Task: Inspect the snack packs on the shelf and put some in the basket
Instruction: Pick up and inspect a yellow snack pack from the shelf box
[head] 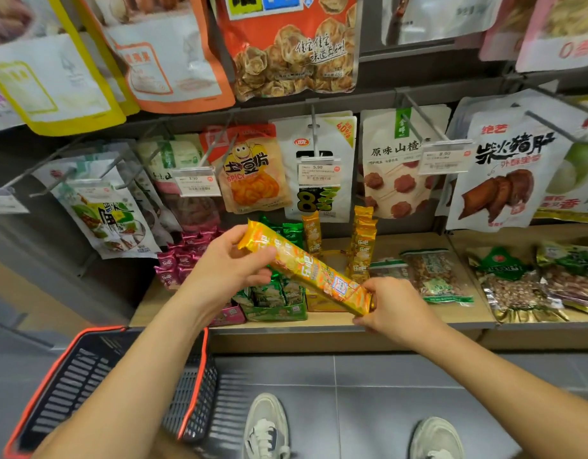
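just one yellow pack [306,268], two hands

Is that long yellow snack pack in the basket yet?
No, out. The left hand and right hand hold the yellow pack before the shelf.

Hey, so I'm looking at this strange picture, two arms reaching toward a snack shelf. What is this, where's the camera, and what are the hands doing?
There is no machine here. A person wears a wide-angle camera on the head, looking forward and down, so you see their own arms and shoes. The left hand grips the upper end of a long yellow snack pack. The right hand pinches its lower end, so it is held tilted before the wooden shelf. On that shelf lie green packs, pink packs, more yellow ones and bags of nuts. Other bags hang on hooks above. A black basket with an orange rim is below the left arm.
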A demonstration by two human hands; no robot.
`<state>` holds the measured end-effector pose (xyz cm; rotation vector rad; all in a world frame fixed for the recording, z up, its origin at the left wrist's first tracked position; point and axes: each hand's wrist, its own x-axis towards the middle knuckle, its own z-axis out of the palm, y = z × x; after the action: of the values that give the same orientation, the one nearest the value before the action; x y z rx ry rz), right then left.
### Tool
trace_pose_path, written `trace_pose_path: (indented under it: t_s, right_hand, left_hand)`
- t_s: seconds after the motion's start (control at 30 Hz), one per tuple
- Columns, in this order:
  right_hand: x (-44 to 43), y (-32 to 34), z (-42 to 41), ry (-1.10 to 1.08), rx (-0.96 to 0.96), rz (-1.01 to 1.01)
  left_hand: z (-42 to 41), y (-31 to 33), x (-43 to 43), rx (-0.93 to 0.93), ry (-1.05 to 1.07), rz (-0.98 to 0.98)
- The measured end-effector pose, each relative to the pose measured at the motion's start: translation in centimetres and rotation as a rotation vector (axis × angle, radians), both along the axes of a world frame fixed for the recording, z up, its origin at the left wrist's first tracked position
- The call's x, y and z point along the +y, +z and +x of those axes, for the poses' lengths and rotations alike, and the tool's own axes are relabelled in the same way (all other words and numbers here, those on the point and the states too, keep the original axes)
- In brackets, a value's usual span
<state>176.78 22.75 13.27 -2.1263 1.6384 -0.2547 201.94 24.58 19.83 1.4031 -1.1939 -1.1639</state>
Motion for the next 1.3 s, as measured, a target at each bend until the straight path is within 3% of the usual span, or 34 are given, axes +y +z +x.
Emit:
trace_pose_path:
  t_s: [0.13, 0.3, 0.53, 0.73, 0.9, 1.1, 1.2, 1.3]
  right_hand:
    - [-1.8, -1.9, -1.2, -0.009, 0.108, 0.139]
    - [-5.0, -4.3, -1.5, -0.115, -0.021, 0.329]
    - [-9.0, -7.1, -2.3, -0.424, -0.504, 0.203]
    - [-12.0, -7.9, -2.4, -0.425, -0.640, 0.107]
    - [-12.9, -8.8, -2.1, -0.246, -0.446, -0.044]
    - [-13.1, -8.9, -1.7, -0.225, -0.286, -0.087]
    - [-12.6, -8.7, -1.6, -0.227, -0.292, -0.083]
    - [-12.0, -8.9, -1.7, -0.259, -0.352, -0.159]
  left_hand:
    - [-1.9, 0.5, -1.5, -0.323, -0.106, -0.104]
    - [-3.0, -0.6, -3.8, -0.723, -0.082, -0.244]
    - [-5.7, -4.8, -8.8, -1.121, -0.272, -0.320]
    - [-9.4, -8.9, -14.9, -1.321, -0.289, -0.156]
    - [-11.2, -11.5, -18.9, -1.445, -0.320, -0.198]
    - [-11.7, -11.2, -21.2, -1.703, -0.046, -0.450]
    - [-10.2, -11.0, -21.8, -1.691, -0.038, -0.340]
    - [-9.3, -11.2, -21.5, -1.797, -0.101, -0.219]
